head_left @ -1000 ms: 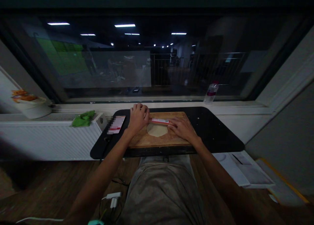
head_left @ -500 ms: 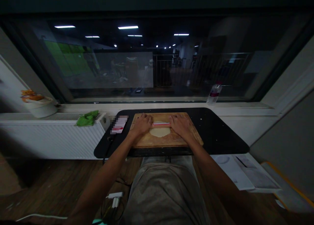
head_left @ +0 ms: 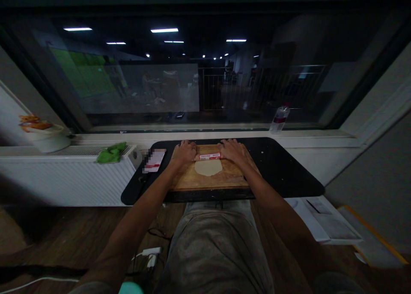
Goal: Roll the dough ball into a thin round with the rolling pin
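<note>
A rolling pin (head_left: pixel 210 156) with a red and white printed label lies crosswise on a wooden cutting board (head_left: pixel 205 183). Its left end is under my left hand (head_left: pixel 184 152), and its right end under my right hand (head_left: pixel 233 150). Both hands press on it from above with bent fingers, hiding the ends. Just on my side of the pin, a thin, flat, roundish sheet of dough (head_left: pixel 208 168) rests on the board. The pin sits at the dough's far edge.
The board is on a black table (head_left: pixel 285 174) before a window. A phone (head_left: pixel 156 160) lies left of the board. A water bottle (head_left: pixel 280 119) stands on the sill; a green cloth (head_left: pixel 111 153) and white bowl (head_left: pixel 49 138) are on the radiator (head_left: pixel 80 178).
Both hands have pushed the rolling pin away from me, from over the dough to its far edge. The pin has turned, so more of its label faces up. The view shifted slightly.
</note>
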Motion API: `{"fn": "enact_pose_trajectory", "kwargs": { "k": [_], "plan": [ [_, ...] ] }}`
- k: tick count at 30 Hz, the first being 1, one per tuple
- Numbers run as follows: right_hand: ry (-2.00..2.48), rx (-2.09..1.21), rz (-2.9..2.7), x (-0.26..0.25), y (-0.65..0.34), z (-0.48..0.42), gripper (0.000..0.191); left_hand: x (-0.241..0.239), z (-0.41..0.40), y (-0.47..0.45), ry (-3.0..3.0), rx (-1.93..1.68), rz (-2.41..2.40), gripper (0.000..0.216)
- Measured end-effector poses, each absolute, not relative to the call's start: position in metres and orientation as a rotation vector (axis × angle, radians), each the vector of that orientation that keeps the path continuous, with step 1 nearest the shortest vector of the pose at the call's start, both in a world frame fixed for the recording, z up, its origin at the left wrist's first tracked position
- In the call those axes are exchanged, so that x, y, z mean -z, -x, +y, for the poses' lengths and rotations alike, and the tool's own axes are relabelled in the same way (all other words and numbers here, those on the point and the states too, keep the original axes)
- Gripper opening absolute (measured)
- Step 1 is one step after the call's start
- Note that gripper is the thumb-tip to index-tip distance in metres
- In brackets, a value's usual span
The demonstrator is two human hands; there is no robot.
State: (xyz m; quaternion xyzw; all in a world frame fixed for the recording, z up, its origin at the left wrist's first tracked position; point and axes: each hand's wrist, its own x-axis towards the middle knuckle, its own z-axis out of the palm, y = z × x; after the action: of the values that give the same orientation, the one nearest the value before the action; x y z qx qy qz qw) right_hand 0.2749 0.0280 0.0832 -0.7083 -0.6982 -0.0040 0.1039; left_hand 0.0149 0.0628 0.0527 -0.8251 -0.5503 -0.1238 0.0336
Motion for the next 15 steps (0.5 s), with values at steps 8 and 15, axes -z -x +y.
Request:
{"fn": "enact_pose_trajectory", "kwargs": {
  "k": [8, 15],
  "plan": [
    [2.128, -0.091, -2.042, -0.077, -0.281, 0.051, 0.06, -0.062, 0.078, -0.021, 2.498, 0.227, -1.799, 0.047],
    [2.213, -0.164, -1.972, -0.078, -0.278, 0.064, 0.065, -0.066, 0.086, -0.027, 2.395, 0.294, -1.839, 0.05]
  ]
}}
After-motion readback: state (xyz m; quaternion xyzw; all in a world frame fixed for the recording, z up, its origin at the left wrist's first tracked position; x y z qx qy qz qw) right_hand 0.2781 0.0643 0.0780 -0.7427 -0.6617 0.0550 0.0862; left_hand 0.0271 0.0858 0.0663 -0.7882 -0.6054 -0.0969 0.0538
